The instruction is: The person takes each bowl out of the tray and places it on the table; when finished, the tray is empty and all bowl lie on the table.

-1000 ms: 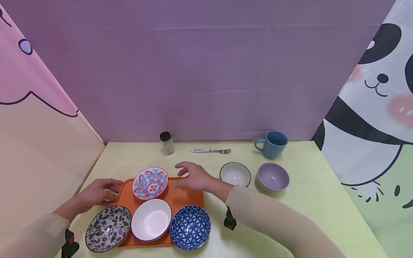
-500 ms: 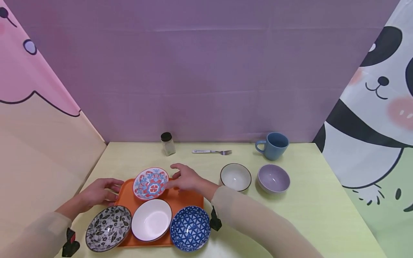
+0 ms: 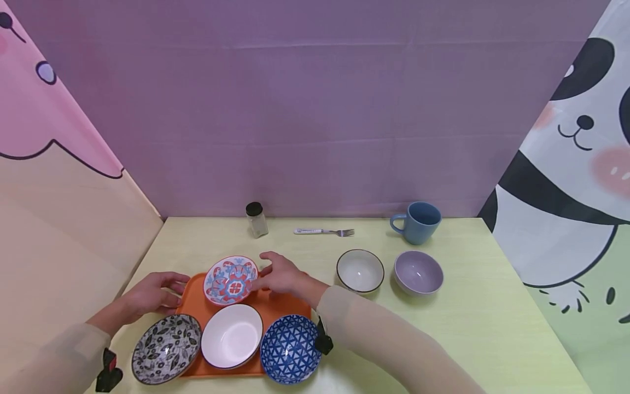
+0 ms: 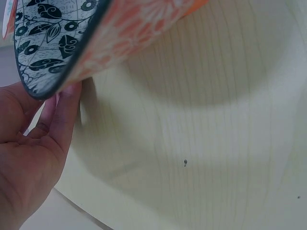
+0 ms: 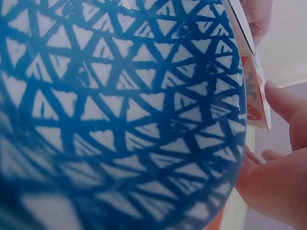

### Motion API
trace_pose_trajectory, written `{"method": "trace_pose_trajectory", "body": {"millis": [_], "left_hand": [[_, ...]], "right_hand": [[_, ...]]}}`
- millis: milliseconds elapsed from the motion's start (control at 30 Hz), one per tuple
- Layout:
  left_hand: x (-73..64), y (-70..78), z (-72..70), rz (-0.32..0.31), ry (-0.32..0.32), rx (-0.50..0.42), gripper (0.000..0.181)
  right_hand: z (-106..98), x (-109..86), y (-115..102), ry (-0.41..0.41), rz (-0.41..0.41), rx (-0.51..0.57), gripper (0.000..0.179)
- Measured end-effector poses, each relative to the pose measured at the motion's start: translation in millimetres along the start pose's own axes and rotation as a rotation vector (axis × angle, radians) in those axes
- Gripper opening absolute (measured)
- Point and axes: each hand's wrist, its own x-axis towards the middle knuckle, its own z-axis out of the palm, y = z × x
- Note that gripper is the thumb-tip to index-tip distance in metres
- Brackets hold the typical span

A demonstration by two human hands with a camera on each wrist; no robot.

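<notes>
An orange tray (image 3: 192, 295) carries a red-and-blue patterned bowl (image 3: 231, 280) at the back and a white oval bowl (image 3: 232, 336) before it. A black-and-white leaf bowl (image 3: 166, 349) and a blue triangle-patterned bowl (image 3: 290, 349) overlap its front corners. My left hand (image 3: 152, 295) lies at the tray's left edge, fingers loosely bent, behind the leaf bowl in the left wrist view. My right hand (image 3: 281, 273) is beside the red-and-blue bowl, thumb right at its rim and fingers spread. In the right wrist view the blue bowl hides part of that hand (image 5: 283, 158).
A white bowl with a dark rim (image 3: 360, 271) and a purple bowl (image 3: 418, 273) stand to the right. Behind them are a blue mug (image 3: 419, 223), a fork (image 3: 325, 232) and a black-lidded jar (image 3: 257, 220). A purple backdrop (image 3: 315, 109) closes off the table's rear.
My right hand and forearm have moved left, bringing the thumb to the red-and-blue bowl's rim. My left hand stays at the tray's edge.
</notes>
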Motion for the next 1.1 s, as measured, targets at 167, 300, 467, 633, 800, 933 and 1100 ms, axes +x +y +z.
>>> {"method": "trace_pose_trajectory", "body": {"millis": [167, 300, 467, 633, 800, 933, 1100], "left_hand": [[-2.8, 2.9, 2.2, 0.005, 0.005, 0.003, 0.063], [-4.7, 5.2, 3.2, 0.003, 0.004, -0.009, 0.063], [-3.4, 3.7, 2.0, 0.000, 0.004, -0.007, 0.064], [-3.0, 3.8, 1.3, -0.003, 0.004, -0.008, 0.063], [-2.6, 4.3, 0.7, -0.002, 0.007, -0.012, 0.063], [-2.2, 4.0, 0.7, -0.008, 0.006, -0.021, 0.063], [-2.3, 3.0, 1.4, -0.017, 0.007, -0.026, 0.065]], "right_hand": [[2, -0.4, 1, 0.004, 0.015, 0.029, 0.076], [2, -1.3, 1, -0.004, 0.018, 0.039, 0.072], [2, -1.6, 0, -0.022, 0.006, 0.041, 0.069], [4, -0.1, 0, -0.042, 0.008, 0.059, 0.067], [4, 4.2, 2, -0.097, 0.018, 0.132, 0.065], [4, 7.7, 5, -0.137, 0.020, 0.206, 0.061], [6, 8.5, 9, -0.141, 0.038, 0.266, 0.057]]}}
